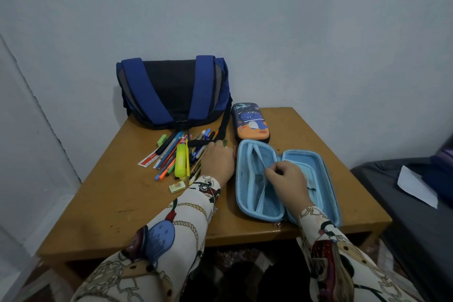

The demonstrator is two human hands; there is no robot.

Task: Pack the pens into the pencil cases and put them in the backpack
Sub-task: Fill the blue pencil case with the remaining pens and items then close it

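A blue and black backpack (174,92) lies at the back of the wooden table (127,206). A heap of pens and pencils (176,154) lies in front of it. My left hand (218,163) rests on the right side of the heap; its fingertips are hidden, so whether it grips a pen is unclear. An open light-blue pencil case (259,179) lies flat at the right. My right hand (286,179) pinches the flap in its middle. A second, shut pencil case (250,122) with a dinosaur print lies behind it.
A yellow highlighter (181,163), a red ruler (148,160), a green eraser (161,140) and a pale eraser (177,187) lie in or near the heap. The wall stands right behind the table. A dark seat with white paper (416,187) is at the right.
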